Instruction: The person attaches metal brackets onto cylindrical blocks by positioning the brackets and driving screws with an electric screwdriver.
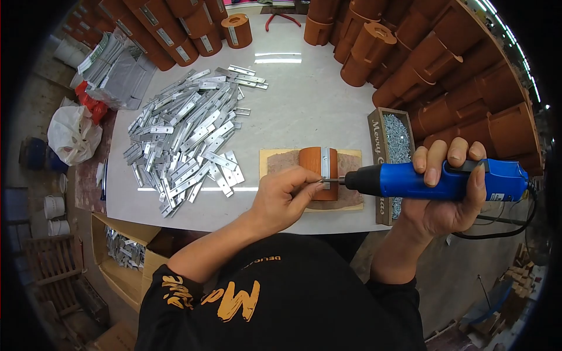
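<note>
My right hand point(448, 193) is wrapped round a blue electric screwdriver point(421, 180), held level with its black nose and thin bit pointing left. My left hand point(290, 196) pinches at the tip of the bit; a small screw seems to be between thumb and forefinger, partly hidden. Just behind the fingertips, an orange-brown cylinder point(310, 159) lies on a worn board point(281, 159), with a metal strip point(325, 159) along its top. Left of it is a large heap of metal strips point(193, 128).
A wooden box point(383, 213) of screws point(397, 140) stands right of the board. Stacked brown cylinders point(480, 88) line the right and back. Red-handled pliers point(283, 16) lie at the far edge. A cardboard box point(120, 248) of metal parts sits below left. The screwdriver's black cable point(509, 234) hangs at right.
</note>
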Demonstrator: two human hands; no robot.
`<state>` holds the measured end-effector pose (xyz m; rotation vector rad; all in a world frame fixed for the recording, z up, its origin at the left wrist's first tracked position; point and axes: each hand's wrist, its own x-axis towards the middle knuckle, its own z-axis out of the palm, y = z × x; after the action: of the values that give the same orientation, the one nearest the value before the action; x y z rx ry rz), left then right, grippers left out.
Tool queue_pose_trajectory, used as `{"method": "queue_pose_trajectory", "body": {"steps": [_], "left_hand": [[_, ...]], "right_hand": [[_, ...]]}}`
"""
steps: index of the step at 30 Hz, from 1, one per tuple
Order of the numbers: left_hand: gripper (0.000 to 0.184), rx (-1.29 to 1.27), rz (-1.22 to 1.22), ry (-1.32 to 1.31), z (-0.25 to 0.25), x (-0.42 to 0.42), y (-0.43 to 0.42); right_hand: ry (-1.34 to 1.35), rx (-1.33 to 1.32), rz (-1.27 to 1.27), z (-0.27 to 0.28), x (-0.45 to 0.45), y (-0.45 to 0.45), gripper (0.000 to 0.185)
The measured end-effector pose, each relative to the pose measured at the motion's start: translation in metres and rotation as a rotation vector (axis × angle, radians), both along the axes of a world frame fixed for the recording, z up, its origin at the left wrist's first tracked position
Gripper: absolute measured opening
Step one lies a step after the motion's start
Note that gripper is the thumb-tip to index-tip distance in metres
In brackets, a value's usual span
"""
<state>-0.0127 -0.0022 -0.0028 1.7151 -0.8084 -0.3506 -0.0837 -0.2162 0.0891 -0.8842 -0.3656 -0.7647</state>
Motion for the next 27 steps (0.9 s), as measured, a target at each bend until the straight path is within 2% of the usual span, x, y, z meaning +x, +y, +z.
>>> {"method": "queue_pose_trajectory", "body": {"steps": [7, 18, 27], "left_hand": [[0.01, -0.122, 0.039, -0.134, -0.007, 0.0, -0.007], [0.009, -0.118, 0.039, -0.095, -0.004, 0.0, -0.008], [0.013, -0.132, 0.02, -0.07, -0.011, -0.001, -0.008]], "right_hand": [[0.022, 0.043, -0.011, -0.002, 0.0, -0.005, 0.022], [0.062, 0.108, 0.011, -0.004, 0.003, -0.011, 0.019], [0.183, 0.193, -0.109, -0.003, 0.005, -0.01, 0.016]]}}
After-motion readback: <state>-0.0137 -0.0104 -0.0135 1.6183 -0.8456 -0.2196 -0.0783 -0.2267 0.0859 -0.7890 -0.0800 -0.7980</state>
